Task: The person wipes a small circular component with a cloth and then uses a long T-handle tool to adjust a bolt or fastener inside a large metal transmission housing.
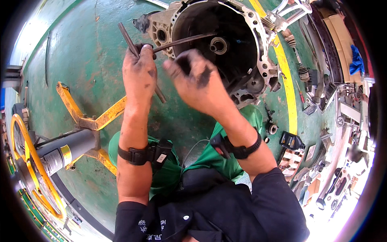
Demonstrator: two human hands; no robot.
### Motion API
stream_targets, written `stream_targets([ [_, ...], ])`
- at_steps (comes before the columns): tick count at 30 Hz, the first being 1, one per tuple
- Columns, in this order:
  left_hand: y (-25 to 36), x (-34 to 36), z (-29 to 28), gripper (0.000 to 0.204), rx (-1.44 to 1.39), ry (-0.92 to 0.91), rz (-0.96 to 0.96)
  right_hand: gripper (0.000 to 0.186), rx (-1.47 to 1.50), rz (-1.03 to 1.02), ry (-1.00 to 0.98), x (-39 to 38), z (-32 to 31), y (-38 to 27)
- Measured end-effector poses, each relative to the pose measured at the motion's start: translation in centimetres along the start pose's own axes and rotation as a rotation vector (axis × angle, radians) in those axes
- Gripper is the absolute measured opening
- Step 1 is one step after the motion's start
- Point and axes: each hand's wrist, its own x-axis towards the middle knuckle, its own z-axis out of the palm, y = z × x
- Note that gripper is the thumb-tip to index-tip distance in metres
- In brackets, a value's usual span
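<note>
My left hand [139, 74] grips a dark rod [142, 62]; my right hand [197, 80], fingers loosely curled and empty, should steady the bent bar [183, 40] just ahead, reaching into the gearbox housing [262, 60].

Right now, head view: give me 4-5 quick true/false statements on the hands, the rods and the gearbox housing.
1. The left hand grips a dark metal rod. True.
2. The right hand rests flat on the floor. False: it is raised in front of the gearbox housing, fingers curled.
3. The floor is painted green with a yellow stripe. True.
4. Both wrists are bare. False: each wrist wears a black strap with a small device, left and right.
5. The housing's open bell faces the camera, with a shaft at its centre. True.
</note>
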Motion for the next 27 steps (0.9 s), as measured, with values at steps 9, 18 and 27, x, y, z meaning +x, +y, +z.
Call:
stream_targets([
  [9,0.3,4.9,-1.8,0.034,-0.764,-0.304,-0.476,0.028,0.460,0.396,-0.184,0.5,5.3,-1.9],
  [18,2.3,5.1,-1.4,0.027,-0.899,-0.364,-0.404,0.034,0.594,0.741,-0.183,3.5,4.9,-3.9],
  [27,1.2,4.8,-1.0,0.025,-0.861,-0.317,-0.213,0.024,-0.450,-0.309,0.113,1.5,8.2,-1.5],
])
